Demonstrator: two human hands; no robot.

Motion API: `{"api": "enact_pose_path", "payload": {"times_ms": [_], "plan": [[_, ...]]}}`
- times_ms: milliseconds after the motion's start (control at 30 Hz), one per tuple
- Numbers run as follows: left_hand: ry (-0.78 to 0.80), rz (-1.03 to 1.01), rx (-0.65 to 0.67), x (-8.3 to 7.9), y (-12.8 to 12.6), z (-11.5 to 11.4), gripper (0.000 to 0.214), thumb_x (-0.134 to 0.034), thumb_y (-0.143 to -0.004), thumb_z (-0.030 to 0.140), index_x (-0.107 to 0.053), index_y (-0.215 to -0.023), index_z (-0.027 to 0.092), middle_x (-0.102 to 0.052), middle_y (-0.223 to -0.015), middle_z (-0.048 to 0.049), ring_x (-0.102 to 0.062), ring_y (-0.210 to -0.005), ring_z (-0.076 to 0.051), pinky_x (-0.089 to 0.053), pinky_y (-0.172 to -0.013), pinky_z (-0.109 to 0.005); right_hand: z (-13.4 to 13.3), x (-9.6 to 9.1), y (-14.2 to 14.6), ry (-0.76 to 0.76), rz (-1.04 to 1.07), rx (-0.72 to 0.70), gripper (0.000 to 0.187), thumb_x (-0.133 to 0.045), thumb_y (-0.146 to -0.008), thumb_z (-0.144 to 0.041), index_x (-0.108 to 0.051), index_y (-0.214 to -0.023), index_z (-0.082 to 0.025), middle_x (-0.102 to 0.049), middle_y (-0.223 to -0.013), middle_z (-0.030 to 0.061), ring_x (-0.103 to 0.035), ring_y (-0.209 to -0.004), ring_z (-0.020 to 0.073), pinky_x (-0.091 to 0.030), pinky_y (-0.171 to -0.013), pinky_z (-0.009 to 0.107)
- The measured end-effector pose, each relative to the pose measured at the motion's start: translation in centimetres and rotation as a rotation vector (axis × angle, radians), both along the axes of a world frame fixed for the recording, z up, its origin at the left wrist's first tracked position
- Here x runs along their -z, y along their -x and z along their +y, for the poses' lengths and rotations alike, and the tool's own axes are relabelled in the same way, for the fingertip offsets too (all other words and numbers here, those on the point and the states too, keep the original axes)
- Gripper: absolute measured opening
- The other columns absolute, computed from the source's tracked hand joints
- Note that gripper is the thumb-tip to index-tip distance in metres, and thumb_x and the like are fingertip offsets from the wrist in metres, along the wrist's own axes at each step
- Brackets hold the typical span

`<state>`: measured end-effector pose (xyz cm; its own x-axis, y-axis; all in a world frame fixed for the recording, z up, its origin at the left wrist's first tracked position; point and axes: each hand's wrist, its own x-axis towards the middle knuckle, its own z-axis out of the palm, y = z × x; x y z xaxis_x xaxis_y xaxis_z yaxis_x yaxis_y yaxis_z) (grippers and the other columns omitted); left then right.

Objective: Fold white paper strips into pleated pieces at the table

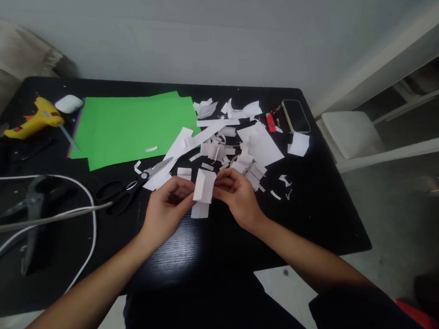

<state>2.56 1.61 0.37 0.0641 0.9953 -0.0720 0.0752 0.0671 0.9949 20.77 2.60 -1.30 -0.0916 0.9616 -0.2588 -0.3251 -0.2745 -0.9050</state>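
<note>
Between my hands is a small folded piece of white paper (205, 186), creased down its length. My left hand (166, 204) pinches its left edge with thumb and fingers. On the other side, my right hand (239, 195) grips the right edge the same way. Below the folded paper a second white paper piece (200, 210) shows; I cannot tell whether the two are joined. Just beyond my fingers lie several folded paper pieces (215, 150) and cut strips. Black-handled scissors (132, 186) rest to the left of my left hand, blades on white paper.
Green sheets (136, 127) cover the back left of the black table (299, 219). A yellow glue gun (36, 120) with a glue stick lies beyond a white cable (93, 240). A red lighter (271, 122) and a phone (296, 116) are at the back right.
</note>
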Motion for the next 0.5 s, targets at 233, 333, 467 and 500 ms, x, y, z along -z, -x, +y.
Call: {"api": "enact_pose_path", "payload": {"times_ms": [233,333,467,500], "plan": [[-0.005,0.032,-0.003,0.16,0.37,-0.13,0.016,-0.083,-0.079,0.029,-0.07,-0.077,0.019,-0.071,-0.073,-0.0007,-0.061,-0.063,-0.014,-0.049,-0.058,-0.024,-0.62,-0.72,0.44,-0.02,-0.059,0.005,0.04,-0.093,-0.066,-0.029,-0.06,-0.087,-0.025,-0.077,-0.084,-0.0033,-0.078,-0.083,0.0187,-0.064,-0.083,0.033],[-0.018,0.055,-0.018,0.2,0.33,-0.26,0.015,-0.082,-0.08,0.029,-0.07,-0.079,0.019,-0.072,-0.075,-0.0014,-0.062,-0.063,-0.013,-0.048,-0.057,-0.024,-0.72,-0.75,0.46,-0.038,-0.095,-0.001,0.039,-0.092,-0.069,-0.031,-0.059,-0.089,-0.025,-0.077,-0.085,-0.0028,-0.078,-0.084,0.0197,-0.064,-0.084,0.035],[-0.071,0.04,-0.057,0.1,0.05,-0.32,0.017,-0.08,-0.082,0.029,-0.066,-0.081,0.019,-0.071,-0.075,-0.0009,-0.062,-0.062,-0.012,-0.05,-0.056,-0.023,-0.66,-0.56,0.33,-0.1,-0.119,-0.044,0.044,-0.09,-0.071,-0.03,-0.061,-0.103,-0.027,-0.076,-0.088,-0.0021,-0.076,-0.088,0.0201,-0.062,-0.086,0.035],[-0.087,0.034,-0.063,0.08,0.02,-0.32,0.017,-0.079,-0.083,0.029,-0.066,-0.083,0.019,-0.071,-0.075,-0.0004,-0.063,-0.062,-0.012,-0.051,-0.057,-0.022,-0.64,-0.53,0.3,-0.116,-0.127,-0.061,0.046,-0.09,-0.071,-0.029,-0.062,-0.107,-0.027,-0.075,-0.089,-0.0019,-0.076,-0.089,0.0202,-0.062,-0.087,0.035]]}}
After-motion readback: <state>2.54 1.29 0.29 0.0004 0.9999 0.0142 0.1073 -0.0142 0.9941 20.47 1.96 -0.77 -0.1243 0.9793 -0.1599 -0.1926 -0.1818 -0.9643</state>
